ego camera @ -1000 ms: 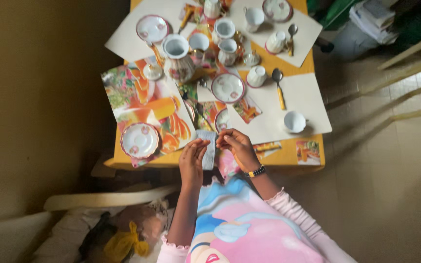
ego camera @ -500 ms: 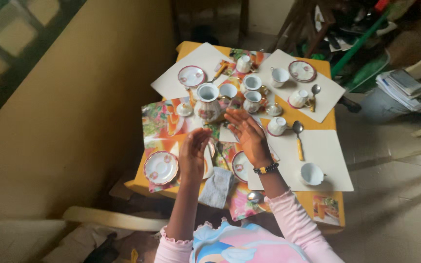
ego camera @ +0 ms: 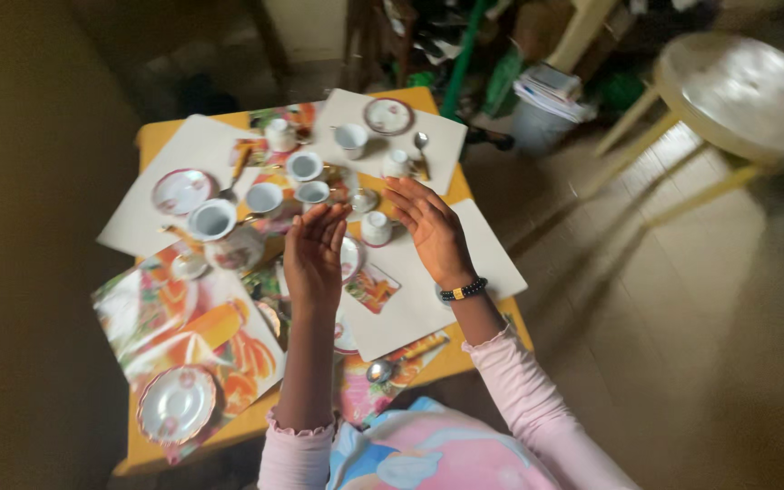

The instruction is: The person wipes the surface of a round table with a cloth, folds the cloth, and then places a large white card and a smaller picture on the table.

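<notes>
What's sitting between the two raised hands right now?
In the head view, a small white cup stands in the gap between the left hand and right hand, on a white paper sheet.

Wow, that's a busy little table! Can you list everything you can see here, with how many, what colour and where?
Table: one, yellow-orange, centre.
Paper sheets: several, white, spread over the table.
Picture mats: a few, orange and green, near-left side.
Teapot: one, white, open top, left of centre.
Cups: about seven, white, mid and far table.
Saucers: at least four, white with pink rims, scattered.
Spoons: at least two, near edge and far side.
Stool: one, pale, right.
Left hand: open, empty, above the saucers.
Right hand: open, empty, beaded bracelet.
</notes>
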